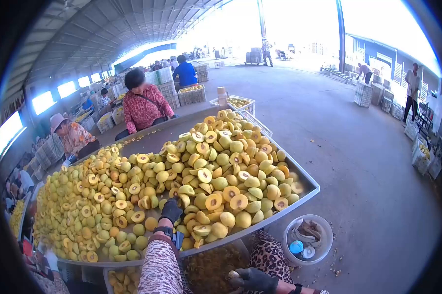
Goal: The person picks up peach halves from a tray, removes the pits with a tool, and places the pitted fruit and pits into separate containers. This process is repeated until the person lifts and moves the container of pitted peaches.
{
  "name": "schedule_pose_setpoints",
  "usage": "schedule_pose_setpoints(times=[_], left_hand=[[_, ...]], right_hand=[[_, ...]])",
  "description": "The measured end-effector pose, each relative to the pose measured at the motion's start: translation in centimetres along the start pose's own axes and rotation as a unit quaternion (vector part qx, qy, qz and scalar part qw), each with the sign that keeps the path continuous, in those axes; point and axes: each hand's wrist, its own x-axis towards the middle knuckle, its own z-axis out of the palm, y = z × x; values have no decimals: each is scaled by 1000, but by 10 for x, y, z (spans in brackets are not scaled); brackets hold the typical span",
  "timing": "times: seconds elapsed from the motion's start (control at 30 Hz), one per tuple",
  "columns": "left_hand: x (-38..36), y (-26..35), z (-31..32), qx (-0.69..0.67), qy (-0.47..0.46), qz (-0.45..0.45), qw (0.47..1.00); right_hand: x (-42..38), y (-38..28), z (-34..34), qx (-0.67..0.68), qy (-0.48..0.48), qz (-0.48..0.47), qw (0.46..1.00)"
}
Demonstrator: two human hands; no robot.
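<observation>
Head view, fruit halves (213, 201): heaped on the tabletop (150, 143) all around the left hand (172, 209), highest beyond and right of its fingers; cut faces point every way, several just right of those fingers turned toward the camera; nearly round, so no clear long axis
Left fingers: gloved, in among the halves; cannot tell whether apart or together
Right fingers: on the gloved right hand (257, 280), low by the lap, a pale spot (234, 276) at their tips too blurred to name; cannot tell whether clamped
Raised rim (299, 196): runs between left and right fingers
Bucket (327, 240): beyond and right of the right fingers, cloth (310, 231) inside
Person in red (142, 109): across the tabletop, beyond the left fingers
Halves' look: yellow-green skin, yellow-orange flesh, many with brown centres
</observation>
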Motion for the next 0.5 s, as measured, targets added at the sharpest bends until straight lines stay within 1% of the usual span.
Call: schedule_pose_setpoints(times=[0.03, 0.07, 0.1, 0.13, 0.17, 0.2, 0.23, 0.27, 0.3, 0.33, 0.4, 0.43, 0.5], left_hand=[[-1, -2, 1, -4, 25, 15, 1000], [-3, -1, -3, 2, 22, 19, 1000], [-9, 1, -11, -112, 40, -16, 993], [-17, 2, -17, -224, 56, -54, 971], [-26, 8, -26, -220, 51, -58, 973], [-36, 17, -38, -412, 56, -16, 909], [-53, 25, -49, -587, 66, 15, 807], [-76, 36, -59, -640, 32, 38, 767], [-104, 51, -67, -688, 6, 52, 724], [-130, 64, -72, -709, 7, 47, 704], [-178, 92, -73, -752, 22, 40, 657], [-196, 103, -71, -776, 31, 49, 628], [-224, 101, -65, -803, -2, 48, 595]], right_hand=[[1, 3, -1, 7, 5, -3, 1000], [4, 3, -5, 39, -25, 52, 998], [8, 2, -9, 71, -58, 108, 990], [11, -1, -12, 76, -58, 109, 990], [14, -5, -14, 58, -46, 81, 994], [16, -9, -15, 42, -39, 58, 997], [18, -13, -16, 61, -32, 56, 996], [21, -17, -15, 85, -35, 58, 994], [25, -19, -10, 91, -14, 38, 995], [30, -22, -4, 98, 4, 20, 995], [37, -48, 1, 124, -38, 4, 992], [40, -64, 7, 133, -42, 5, 990], [44, -72, 19, 131, -66, 36, 989]])
